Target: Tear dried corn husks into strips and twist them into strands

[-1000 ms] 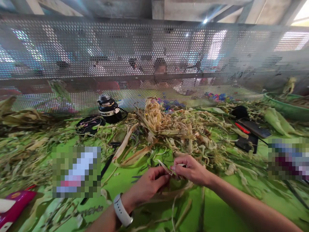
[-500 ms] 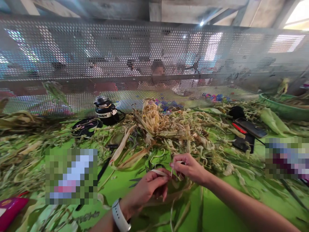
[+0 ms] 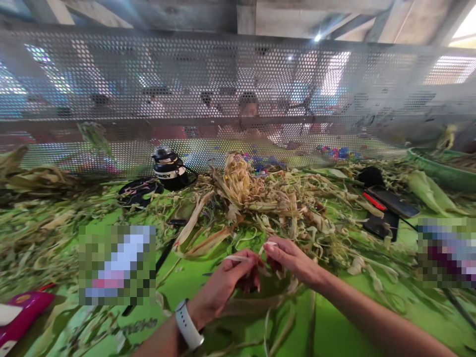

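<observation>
My left hand, with a white watch band on its wrist, is closed on a pale husk strip. Just right of it, my right hand pinches a pale strip end between thumb and fingers. The fingertips of both hands are close together over the green table. Longer husk strips lie below the hands. Behind them is a heap of dried husk with a bundle of pale strands on top.
A black jug stands behind, left of the heap. Phones lie at the right, near a green basin. A magenta packet is at the lower left. Beyond a perforated metal screen people sit.
The view has shifted, so most things appear slightly farther right. My right hand has turned a little, with its thumb now on top of the strip. Both hands still hold husk.
</observation>
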`<state>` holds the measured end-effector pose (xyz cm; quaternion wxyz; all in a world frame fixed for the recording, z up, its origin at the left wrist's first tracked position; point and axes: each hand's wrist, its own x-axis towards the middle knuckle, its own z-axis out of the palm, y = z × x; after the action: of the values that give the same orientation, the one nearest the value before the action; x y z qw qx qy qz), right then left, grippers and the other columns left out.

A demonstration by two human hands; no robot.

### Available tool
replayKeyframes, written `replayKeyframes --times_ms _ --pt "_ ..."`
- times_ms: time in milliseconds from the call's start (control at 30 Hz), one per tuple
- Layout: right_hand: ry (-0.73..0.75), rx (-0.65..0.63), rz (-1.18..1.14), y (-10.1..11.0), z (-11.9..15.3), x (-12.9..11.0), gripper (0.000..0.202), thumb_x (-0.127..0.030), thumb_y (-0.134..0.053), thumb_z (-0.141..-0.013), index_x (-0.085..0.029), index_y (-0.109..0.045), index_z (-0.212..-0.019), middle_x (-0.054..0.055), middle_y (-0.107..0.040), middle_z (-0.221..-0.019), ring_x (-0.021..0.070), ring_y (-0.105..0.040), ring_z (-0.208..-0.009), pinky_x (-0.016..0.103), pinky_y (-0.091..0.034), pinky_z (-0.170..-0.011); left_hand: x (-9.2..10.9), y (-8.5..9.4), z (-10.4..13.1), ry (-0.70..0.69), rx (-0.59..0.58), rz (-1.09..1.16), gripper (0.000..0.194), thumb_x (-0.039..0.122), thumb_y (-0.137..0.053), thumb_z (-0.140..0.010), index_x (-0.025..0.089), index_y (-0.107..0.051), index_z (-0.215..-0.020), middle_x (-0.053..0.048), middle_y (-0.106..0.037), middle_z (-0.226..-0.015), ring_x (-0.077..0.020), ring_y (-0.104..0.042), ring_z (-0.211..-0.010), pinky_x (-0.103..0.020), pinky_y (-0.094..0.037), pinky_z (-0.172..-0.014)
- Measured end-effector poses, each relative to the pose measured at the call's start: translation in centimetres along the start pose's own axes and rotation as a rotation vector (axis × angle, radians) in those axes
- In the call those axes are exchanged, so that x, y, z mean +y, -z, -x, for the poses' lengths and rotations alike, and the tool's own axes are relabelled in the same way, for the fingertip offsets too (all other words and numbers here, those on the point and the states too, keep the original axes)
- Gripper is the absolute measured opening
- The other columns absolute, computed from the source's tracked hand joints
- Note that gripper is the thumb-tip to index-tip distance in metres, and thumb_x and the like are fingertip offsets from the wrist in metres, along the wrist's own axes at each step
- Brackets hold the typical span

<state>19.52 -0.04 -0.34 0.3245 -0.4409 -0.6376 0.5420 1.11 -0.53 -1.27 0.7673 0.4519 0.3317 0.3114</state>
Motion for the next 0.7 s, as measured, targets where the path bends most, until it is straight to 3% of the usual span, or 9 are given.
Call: replayKeyframes --times_ms 167,333,700 --pt "-0.032 -0.216 -0.013 -0.5 0.4 0.1 0.041 -0.052 -0.047 -0.086 -0.013 -0.059 -0.082 -0.002 -0.046 -0.068 0.0094 -0.04 -0.06 0.021 -0.033 -0.055 0.0 0.5 -0.3 -0.073 0.122 0.086 0.023 0.039 -0.062 -0.077 0.016 -0.061 -0.081 0.003 -0.054 -0.063 -0.0079 -0.044 -0.057 -0.02 -0.031 -0.054" --pt "0.066 -0.183 -0.018 -1.1 0.2 0.4 0.036 -0.047 -0.051 -0.085 -0.013 -0.058 -0.078 -0.001 -0.046 -0.069 0.0102 -0.04 -0.064 0.021 -0.035 -0.059 0.3 0.1 -0.1 -0.134 0.161 -0.047 0.026 0.04 -0.068 -0.072 0.016 -0.064 -0.083 0.002 -0.056 -0.066 -0.0087 -0.044 -0.059 -0.021 -0.033 -0.056" --pt "0.02 -0.2 0.194 -0.9 0.5 0.2 0.038 -0.044 -0.047 -0.088 -0.015 -0.047 -0.064 -0.004 -0.037 -0.061 0.0085 -0.033 -0.058 0.021 -0.026 -0.051 -0.4 -0.2 -0.7 -0.203 0.266 -0.134 0.024 0.039 -0.062 -0.076 0.015 -0.063 -0.08 -0.003 -0.06 -0.077 -0.0149 -0.05 -0.074 -0.026 -0.04 -0.07"
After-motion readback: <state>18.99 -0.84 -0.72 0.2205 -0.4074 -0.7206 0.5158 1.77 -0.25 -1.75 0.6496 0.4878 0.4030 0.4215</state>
